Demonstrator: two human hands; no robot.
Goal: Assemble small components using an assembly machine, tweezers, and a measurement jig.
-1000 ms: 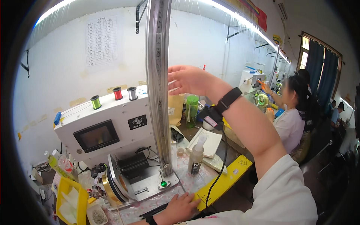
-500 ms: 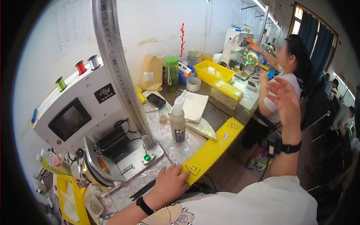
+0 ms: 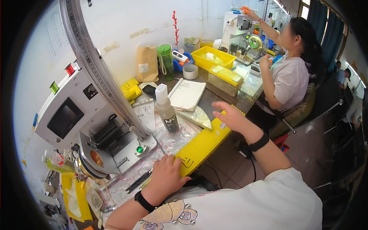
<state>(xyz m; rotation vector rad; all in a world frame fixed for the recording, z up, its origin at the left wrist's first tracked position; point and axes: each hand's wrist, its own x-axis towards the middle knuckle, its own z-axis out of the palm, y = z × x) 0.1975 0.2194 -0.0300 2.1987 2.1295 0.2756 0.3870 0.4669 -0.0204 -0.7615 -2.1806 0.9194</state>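
Observation:
A long yellow ridged board (image 3: 205, 140) with black handwritten marks lies along the table's front edge. My left hand (image 3: 167, 174) rests palm down at its near left end, fingers stretched out, fingertips on or beside the board. Over the board's far right part, my right hand (image 3: 235, 119) hovers with fingers apart and nothing in them; whether it touches the board I cannot tell. Just beyond the board stands a squeeze bottle (image 3: 167, 115) with a white cap. Dark pen-like tools (image 3: 138, 181) lie on the plastic sheet left of my left hand.
A white machine (image 3: 71, 105) with a screen and an upright ruled column (image 3: 96, 63) takes up the left. Behind the bottle are a notebook (image 3: 188, 94), tape roll (image 3: 190, 71), green cup (image 3: 165, 61) and yellow bin (image 3: 212, 57). A co-worker (image 3: 289, 73) sits at the right.
My right hand has come down from raised at the right to over the yellow board. My left hand stays at the board's near end. The co-worker's arm has reached higher.

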